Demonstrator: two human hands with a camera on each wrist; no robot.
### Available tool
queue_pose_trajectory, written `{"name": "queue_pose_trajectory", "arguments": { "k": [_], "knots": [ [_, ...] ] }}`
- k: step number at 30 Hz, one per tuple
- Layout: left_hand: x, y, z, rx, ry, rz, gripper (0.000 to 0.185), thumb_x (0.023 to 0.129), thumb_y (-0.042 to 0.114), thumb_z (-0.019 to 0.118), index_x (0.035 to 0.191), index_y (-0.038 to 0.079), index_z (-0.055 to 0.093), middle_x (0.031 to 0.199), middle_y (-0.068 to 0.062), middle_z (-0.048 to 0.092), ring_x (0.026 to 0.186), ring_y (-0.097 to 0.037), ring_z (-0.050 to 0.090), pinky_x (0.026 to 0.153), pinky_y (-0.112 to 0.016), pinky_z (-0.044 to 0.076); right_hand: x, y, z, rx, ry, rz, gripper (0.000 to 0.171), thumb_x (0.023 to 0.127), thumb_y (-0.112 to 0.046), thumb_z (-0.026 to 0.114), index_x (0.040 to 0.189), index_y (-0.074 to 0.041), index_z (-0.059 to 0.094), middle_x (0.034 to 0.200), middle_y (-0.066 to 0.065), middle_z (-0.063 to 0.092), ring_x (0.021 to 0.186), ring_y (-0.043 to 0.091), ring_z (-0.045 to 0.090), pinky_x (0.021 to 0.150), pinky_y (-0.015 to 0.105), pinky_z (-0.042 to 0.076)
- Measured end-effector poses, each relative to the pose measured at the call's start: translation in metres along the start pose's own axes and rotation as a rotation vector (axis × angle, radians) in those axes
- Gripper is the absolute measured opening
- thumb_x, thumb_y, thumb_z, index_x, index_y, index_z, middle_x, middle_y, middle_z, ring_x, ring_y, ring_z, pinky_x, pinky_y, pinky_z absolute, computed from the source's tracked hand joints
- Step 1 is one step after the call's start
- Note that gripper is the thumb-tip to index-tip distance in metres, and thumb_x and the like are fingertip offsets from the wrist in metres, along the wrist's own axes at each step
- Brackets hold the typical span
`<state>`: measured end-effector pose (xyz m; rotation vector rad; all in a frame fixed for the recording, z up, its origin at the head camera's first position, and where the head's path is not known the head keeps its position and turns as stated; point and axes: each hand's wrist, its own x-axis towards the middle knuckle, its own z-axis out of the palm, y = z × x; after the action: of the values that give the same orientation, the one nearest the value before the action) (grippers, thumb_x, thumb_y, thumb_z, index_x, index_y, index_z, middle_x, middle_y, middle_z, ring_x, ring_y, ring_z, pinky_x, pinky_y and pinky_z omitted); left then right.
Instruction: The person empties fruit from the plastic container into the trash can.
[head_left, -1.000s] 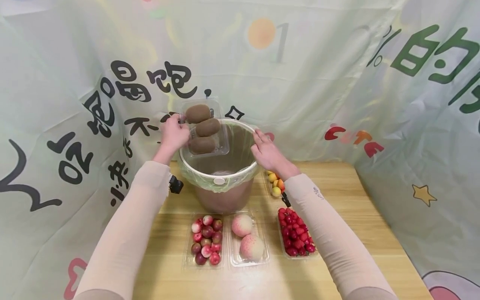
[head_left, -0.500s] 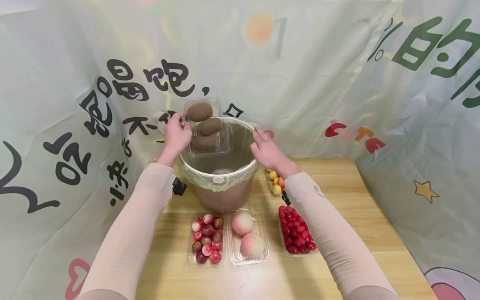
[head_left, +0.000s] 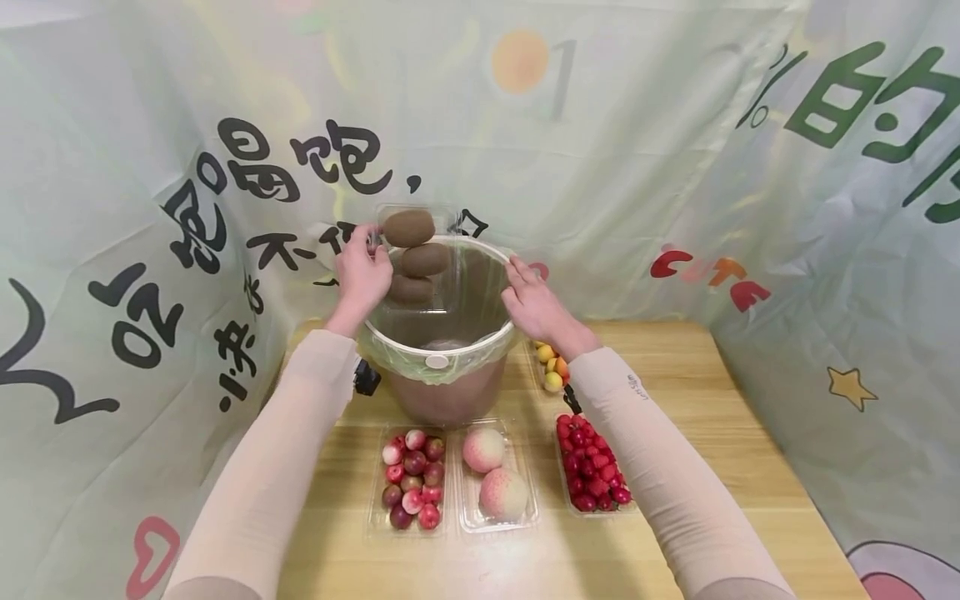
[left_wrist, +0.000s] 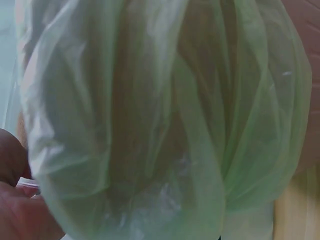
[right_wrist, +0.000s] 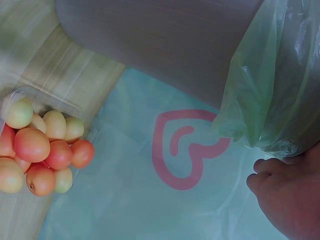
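Note:
My left hand [head_left: 366,254] pinches the edge of a clear plastic tray [head_left: 442,218] and holds it steeply tilted over the mouth of a brown bin [head_left: 442,392]. Three brown kiwis [head_left: 422,259] still lie in the tray, stacked one above the other. A pale green bag [head_left: 390,354] lines the bin, folded over its white rim [head_left: 450,354]. My right hand [head_left: 517,283] grips the rim on the bin's right side. In the left wrist view the green bag [left_wrist: 165,125] fills the frame, with my hand [left_wrist: 15,210] at the lower left. The right wrist view has my curled fingers [right_wrist: 287,192] at the bag's edge [right_wrist: 270,100].
On the wooden table [head_left: 712,400] in front of the bin lie three clear trays: small red-and-white fruits [head_left: 411,479], two peaches [head_left: 495,475] and red berries [head_left: 592,467]. A tray of small orange and yellow fruits [right_wrist: 40,150] lies to the right of the bin. Printed cloth walls enclose the table.
My left hand has tipped the kiwi tray more steeply and moved it slightly right over the bin. The kiwis stay in the tray. My right hand has kept its place on the rim.

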<state>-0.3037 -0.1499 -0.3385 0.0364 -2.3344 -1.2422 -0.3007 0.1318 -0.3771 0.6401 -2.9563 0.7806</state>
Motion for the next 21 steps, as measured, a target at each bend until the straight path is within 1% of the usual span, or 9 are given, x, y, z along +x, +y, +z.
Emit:
{"name": "queue_pose_trajectory", "arguments": {
  "k": [4, 9, 15, 21],
  "knots": [
    [-0.0018, 0.0013, 0.0019, -0.004, 0.020, -0.010, 0.035, 0.100, 0.006, 0.052, 0.133, 0.004, 0.064, 0.107, -0.021, 0.075, 0.106, -0.042, 0.065, 0.102, -0.055, 0.047, 0.0004, 0.0007, 0.0001, -0.004, 0.008, -0.003, 0.066, 0.108, -0.029, 0.024, 0.165, 0.003, 0.020, 0.177, 0.018, 0.011, 0.164, 0.038, 0.013, 0.133, 0.054, 0.014],
    [-0.0038, 0.0012, 0.0030, -0.019, 0.043, -0.026, 0.034, 0.101, 0.006, 0.051, 0.132, 0.005, 0.064, 0.102, -0.020, 0.072, 0.101, -0.041, 0.062, 0.101, -0.053, 0.046, 0.0005, 0.0007, -0.0007, -0.001, 0.011, -0.007, 0.065, 0.108, -0.027, 0.025, 0.165, 0.003, 0.020, 0.177, 0.018, 0.011, 0.164, 0.037, 0.012, 0.134, 0.054, 0.014],
    [-0.0040, 0.0012, 0.0042, -0.033, 0.073, -0.022, 0.032, 0.101, 0.006, 0.051, 0.132, 0.004, 0.063, 0.102, -0.019, 0.072, 0.098, -0.038, 0.063, 0.098, -0.052, 0.047, 0.0001, 0.0003, -0.0013, -0.007, 0.017, -0.012, 0.067, 0.108, -0.030, 0.024, 0.165, 0.003, 0.020, 0.177, 0.018, 0.010, 0.164, 0.037, 0.012, 0.134, 0.054, 0.014],
    [-0.0038, 0.0011, 0.0057, -0.062, 0.115, -0.017, 0.031, 0.101, 0.005, 0.051, 0.130, 0.004, 0.062, 0.097, -0.018, 0.069, 0.096, -0.039, 0.061, 0.097, -0.054, 0.046, -0.0005, 0.0012, -0.0009, -0.001, 0.012, -0.004, 0.067, 0.108, -0.030, 0.024, 0.165, 0.003, 0.020, 0.178, 0.017, 0.011, 0.164, 0.036, 0.012, 0.133, 0.054, 0.015]
  ]
}}
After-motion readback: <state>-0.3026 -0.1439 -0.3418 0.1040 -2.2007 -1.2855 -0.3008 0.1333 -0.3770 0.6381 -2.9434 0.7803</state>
